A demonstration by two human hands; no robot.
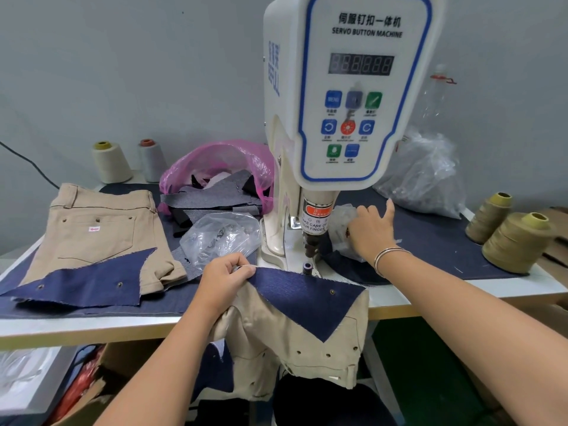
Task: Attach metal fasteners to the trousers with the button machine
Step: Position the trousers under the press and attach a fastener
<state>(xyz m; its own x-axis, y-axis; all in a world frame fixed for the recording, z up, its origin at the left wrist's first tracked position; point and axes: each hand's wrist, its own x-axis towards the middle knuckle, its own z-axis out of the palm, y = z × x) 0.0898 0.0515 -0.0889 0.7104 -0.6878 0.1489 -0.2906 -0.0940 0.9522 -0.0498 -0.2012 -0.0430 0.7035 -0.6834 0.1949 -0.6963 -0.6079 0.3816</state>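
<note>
The white servo button machine (353, 96) stands at the table's middle, its press head (311, 241) just above a small die (307, 267). Beige trousers (276, 333) with a navy fabric piece (304, 299) on top hang over the table's front edge below the die. My left hand (226, 279) pinches the left edge of that navy piece together with the trousers. My right hand (370, 232) reaches into a small clear plastic bag (342, 219) right of the press head, fingers curled into it; what they hold is hidden.
A second pair of beige trousers (101, 229) under a navy piece (86, 282) lies at left. A clear bag of fasteners (219, 236), a pink bag of scraps (221, 176) and thread cones (516, 241) crowd the table.
</note>
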